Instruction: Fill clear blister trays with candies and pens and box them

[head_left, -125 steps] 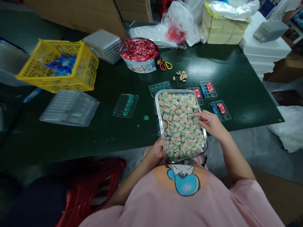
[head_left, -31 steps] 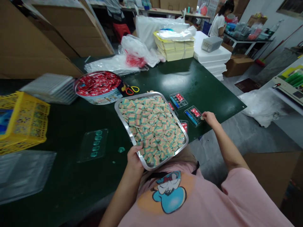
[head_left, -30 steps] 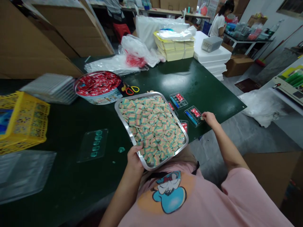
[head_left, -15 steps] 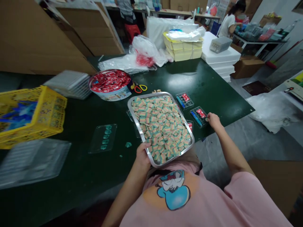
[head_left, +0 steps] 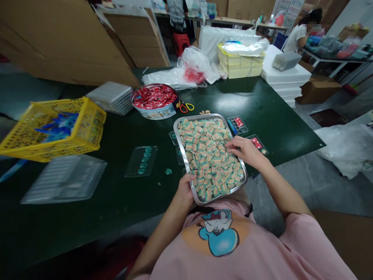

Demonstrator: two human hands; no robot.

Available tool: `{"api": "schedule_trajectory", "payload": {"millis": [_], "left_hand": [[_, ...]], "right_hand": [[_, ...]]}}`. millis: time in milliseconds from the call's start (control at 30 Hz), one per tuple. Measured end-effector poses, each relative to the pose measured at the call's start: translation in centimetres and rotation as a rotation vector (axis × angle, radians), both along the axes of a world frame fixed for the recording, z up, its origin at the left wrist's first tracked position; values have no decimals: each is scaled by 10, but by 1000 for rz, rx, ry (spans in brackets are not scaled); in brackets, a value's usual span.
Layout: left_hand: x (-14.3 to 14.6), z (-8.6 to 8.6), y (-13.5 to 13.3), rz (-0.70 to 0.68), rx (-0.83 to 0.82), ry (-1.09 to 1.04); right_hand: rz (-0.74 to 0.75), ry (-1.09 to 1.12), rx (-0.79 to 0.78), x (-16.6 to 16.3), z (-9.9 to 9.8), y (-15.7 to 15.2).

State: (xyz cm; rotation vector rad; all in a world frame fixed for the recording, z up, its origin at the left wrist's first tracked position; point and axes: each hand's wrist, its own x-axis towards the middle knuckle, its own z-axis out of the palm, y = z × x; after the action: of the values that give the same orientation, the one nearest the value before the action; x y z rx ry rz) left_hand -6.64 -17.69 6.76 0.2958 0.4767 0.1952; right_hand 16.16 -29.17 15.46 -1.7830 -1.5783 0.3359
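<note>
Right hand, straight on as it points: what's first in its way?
The right hand would likely meet striped pieces in the metal tray first; whether it touches them now is unclear.

Peach and teal striped pieces (head_left: 211, 159), silver tray (head_left: 183, 152), yellow basket (head_left: 89, 130), dark green table (head_left: 279, 120)

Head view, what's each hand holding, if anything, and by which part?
The left hand holds the metal tray by its near left rim. The right hand is at the striped pieces; its hold is unclear.
</note>
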Motion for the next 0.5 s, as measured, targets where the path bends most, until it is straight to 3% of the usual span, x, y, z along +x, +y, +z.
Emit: {"api": "schedule_trajectory", "payload": {"millis": [233, 500], "left_hand": [[-5, -2, -1, 14, -32, -75], [-8, -8, -1, 44, -49, -105]], "right_hand": [[-30, -63, 26, -12, -19, 11], [14, 22, 8, -12, -11, 17]]}}
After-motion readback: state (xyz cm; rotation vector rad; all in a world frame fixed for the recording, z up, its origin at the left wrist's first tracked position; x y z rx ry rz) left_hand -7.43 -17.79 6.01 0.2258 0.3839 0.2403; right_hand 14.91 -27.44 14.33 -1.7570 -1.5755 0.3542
